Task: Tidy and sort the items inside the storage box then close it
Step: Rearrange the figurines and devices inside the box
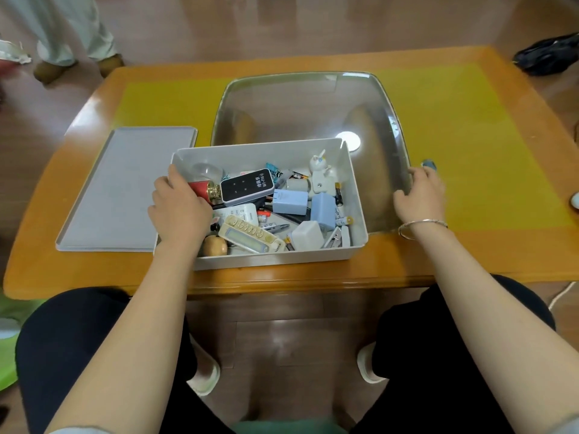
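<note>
Two hands busy, neither lifting anything. White rectangular plastic storage box (355, 198) sits at the near edge of the orange wooden table (470, 252), long axis left-right across the person, open top up, still jumbled. Its flat grey lid (125, 189) lies off, just left of the box, touching or nearly, long axis running away from the person.

Left hand (178, 211) is down in the box's left end, fingers curled over the far-left rim and a red-and-gold bottle (205, 191); can't tell whether it grips the bottle or just steadies the box. Right hand (419, 195) holds the right rim of a big clear plastic tray (300, 104), fingers bent on the edge; the tray lies behind and right of the box. Likely positioning it as a staging area for sorting.

Contents: black Wi-Fi device (246, 187), blue chargers (291, 202), cream remote (250, 238), loose batteries. Nothing sorted yet.
</note>
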Tool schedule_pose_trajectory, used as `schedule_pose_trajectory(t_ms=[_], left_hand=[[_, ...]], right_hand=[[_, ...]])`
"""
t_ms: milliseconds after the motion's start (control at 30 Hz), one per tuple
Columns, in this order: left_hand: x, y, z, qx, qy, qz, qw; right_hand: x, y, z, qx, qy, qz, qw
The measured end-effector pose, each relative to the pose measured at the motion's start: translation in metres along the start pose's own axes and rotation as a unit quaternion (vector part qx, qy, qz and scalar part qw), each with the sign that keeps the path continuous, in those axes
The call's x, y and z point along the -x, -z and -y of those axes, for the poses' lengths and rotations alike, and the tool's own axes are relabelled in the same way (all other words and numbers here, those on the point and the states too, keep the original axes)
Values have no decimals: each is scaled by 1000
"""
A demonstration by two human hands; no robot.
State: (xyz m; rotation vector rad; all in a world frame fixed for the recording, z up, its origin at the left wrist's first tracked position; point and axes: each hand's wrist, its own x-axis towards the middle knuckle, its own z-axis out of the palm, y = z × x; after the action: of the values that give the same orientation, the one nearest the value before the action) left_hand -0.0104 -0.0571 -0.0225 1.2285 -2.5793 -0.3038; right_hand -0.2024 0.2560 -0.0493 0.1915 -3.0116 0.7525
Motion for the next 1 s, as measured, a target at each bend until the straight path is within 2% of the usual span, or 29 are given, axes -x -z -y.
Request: schedule_pose_trajectory(t_ms=[100, 267, 533, 867, 1000], left_hand=[[-10, -8, -6, -25, -4, -2, 1000], [-12, -17, -6, -74, -27, -18, 997], [-11, -16, -2, -50, -30, -19, 998], [-11, -13, 1, -36, -25, -19, 999], [-13, -9, 3, -21, -4, 4, 1000]], right_hand=[[-19, -7, -17, 46, -40, 16, 998], [-45, -15, -34, 78, -37, 38, 996], [-41, -15, -40, 66, 29, -49, 996], [-35, -15, -32, -39, -47, 3, 998], [-21, -5, 9, -158, 22, -52, 986]])
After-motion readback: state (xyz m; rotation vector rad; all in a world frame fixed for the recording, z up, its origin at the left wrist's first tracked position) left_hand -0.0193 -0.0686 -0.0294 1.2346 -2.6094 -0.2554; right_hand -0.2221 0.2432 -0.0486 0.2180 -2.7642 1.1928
